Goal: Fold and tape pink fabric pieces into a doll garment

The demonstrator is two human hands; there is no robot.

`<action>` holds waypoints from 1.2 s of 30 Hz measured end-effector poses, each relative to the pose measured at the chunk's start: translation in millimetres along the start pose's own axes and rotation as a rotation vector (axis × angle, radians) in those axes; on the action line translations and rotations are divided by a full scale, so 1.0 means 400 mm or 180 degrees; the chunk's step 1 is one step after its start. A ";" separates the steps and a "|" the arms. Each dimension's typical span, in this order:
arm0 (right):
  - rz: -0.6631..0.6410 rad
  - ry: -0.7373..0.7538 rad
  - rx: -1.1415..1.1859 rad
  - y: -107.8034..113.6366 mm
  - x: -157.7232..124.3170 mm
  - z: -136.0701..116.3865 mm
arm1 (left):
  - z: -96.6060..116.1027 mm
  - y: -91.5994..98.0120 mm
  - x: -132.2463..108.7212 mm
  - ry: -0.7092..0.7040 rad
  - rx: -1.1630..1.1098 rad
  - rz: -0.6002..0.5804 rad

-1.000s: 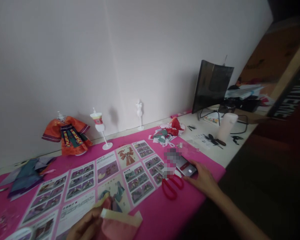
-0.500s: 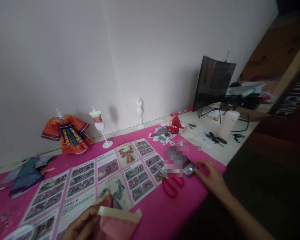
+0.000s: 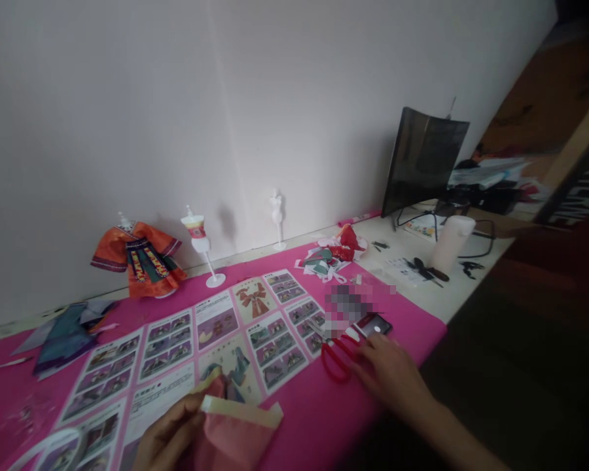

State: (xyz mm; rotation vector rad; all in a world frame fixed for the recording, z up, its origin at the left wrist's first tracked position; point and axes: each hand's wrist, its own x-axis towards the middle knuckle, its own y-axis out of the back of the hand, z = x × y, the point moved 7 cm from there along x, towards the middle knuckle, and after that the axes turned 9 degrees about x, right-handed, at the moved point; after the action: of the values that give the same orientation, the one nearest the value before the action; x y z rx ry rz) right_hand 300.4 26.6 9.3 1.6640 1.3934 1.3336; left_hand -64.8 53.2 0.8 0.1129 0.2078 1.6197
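My left hand (image 3: 171,435) is closed on a piece of pink doll-clothes fabric (image 3: 240,428) with a pale yellow band along its upper edge. The fabric hangs over the lower part of the printed instruction sheet (image 3: 147,405). A pair of scissors (image 3: 334,365) with red handles lies at the sheet's right side, its blades partly blurred out. Over the handles reaches my right hand (image 3: 387,366), thumb and fingers apart, covering part of one loop. A dark phone (image 3: 377,324) lies just beyond my right fingertips.
On the pink mat (image 3: 319,418) stand a mannequin in an orange robe (image 3: 152,261), a mannequin with a coloured bodice (image 3: 201,242) and a bare white one (image 3: 277,216). Fabric scraps (image 3: 331,255) lie behind; a monitor (image 3: 425,160) and pale bottle (image 3: 452,245) stand at the right.
My right hand has moved left from beside the phone to the scissors' handles. The left hand keeps its hold on the pink fabric. The view has shifted slightly.
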 end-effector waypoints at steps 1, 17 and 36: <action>-0.0018 -0.0030 0.0006 -0.007 -0.001 -0.007 | 0.001 0.001 0.001 -0.0007 0.0016 -0.0031; -0.0426 -0.0394 0.0163 -0.048 0.006 -0.125 | 0.007 -0.008 -0.005 -0.0041 0.0027 -0.0257; -0.0094 -0.0351 -0.0796 -0.017 0.065 0.017 | 0.030 -0.008 -0.012 -0.0148 0.0139 -0.0079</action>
State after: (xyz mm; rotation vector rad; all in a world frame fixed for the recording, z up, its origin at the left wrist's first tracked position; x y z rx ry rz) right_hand 302.9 54.4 9.2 1.5202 1.1333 1.3192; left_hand -58.8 49.2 12.0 0.1805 0.2081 1.5865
